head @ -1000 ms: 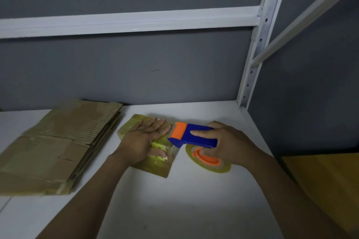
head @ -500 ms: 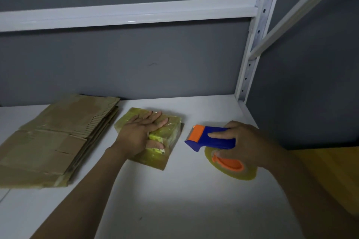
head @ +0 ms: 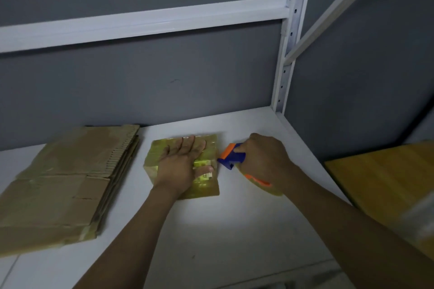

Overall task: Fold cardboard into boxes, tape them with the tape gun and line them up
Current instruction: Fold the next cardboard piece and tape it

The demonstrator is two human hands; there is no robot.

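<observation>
Box [head: 204, 186] is sitting on the white shelf board [head: 211, 241], well back from the front edge, between the cardboard stack and the right edge. On its top the left hand [head: 182, 166] is lying flat, fingers straight and spread, pressing down. Just off the box's right side the right hand [head: 263, 162] is gripping the tape gun [head: 231, 158], fingers curled round its blue body. The orange nose is pointing at the box, close but apparently not touching.

Surface is looking glossy, yellow-green, heavily taped over brown card; a small label [head: 202, 163] is showing by the thumb.

Judgement: this box is folded and largely taped. Lining up is not yet done; no row is showing.

At the left, a stack of flat cardboard blanks [head: 63, 183] is reaching the back edge, so most folding is remaining. Grey wall [head: 164, 82] and white rack post [head: 287, 65] are standing behind.
</observation>
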